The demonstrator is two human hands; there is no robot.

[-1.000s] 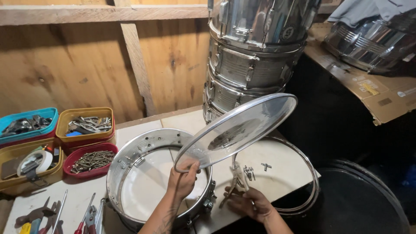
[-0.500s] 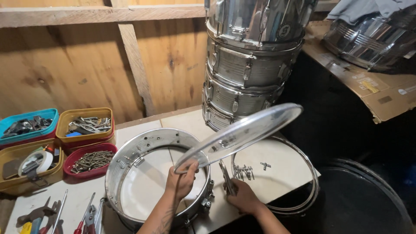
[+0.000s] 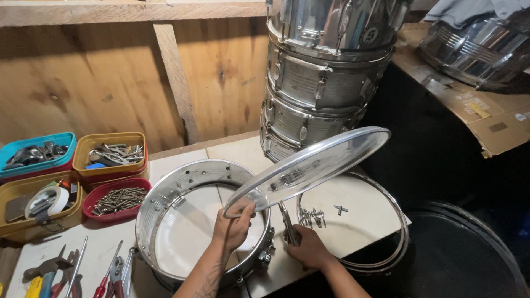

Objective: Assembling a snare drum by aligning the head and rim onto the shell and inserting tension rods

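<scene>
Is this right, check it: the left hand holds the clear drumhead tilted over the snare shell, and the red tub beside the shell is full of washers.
Not quite. The head view shows the red tub full of screws, not washers. The rest holds: the left hand holds the clear drumhead tilted over the snare shell.

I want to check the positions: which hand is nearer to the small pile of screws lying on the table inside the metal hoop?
Right. The right hand rests on the table just below the pile of screws, holding a tool. The left hand is farther left, gripping the edge of the clear drumhead.
</scene>
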